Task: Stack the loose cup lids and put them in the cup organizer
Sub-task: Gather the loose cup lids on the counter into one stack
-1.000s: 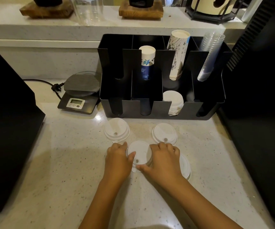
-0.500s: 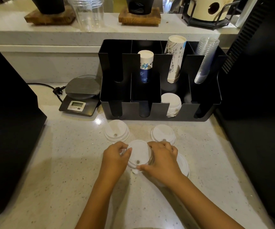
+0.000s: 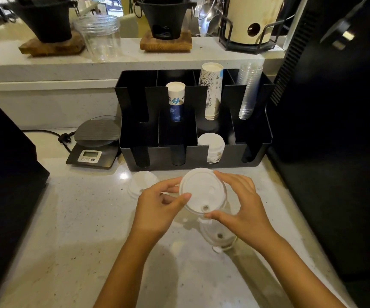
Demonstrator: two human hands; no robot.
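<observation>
Both hands hold a small stack of white cup lids (image 3: 201,192) lifted off the counter, in front of the black cup organizer (image 3: 235,152). My left hand (image 3: 157,207) pinches its left rim; my right hand (image 3: 244,205) grips its right and near rim. Another white lid (image 3: 143,182) lies on the counter to the left, partly behind my left hand. One more lid (image 3: 218,237) lies on the counter under my right wrist. A stack of white lids (image 3: 211,145) sits in the organizer's third front slot.
The organizer's back slots hold a short paper cup stack (image 3: 175,101), a tall paper cup stack (image 3: 210,90) and clear cups (image 3: 248,92). A scale (image 3: 95,143) stands left of it. Dark machines flank the counter: one at left (image 3: 6,174), one at right (image 3: 335,130).
The lid stack has been lifted off the counter and raised toward the organizer, both hands still on it. A lid that was under it now shows on the counter.
</observation>
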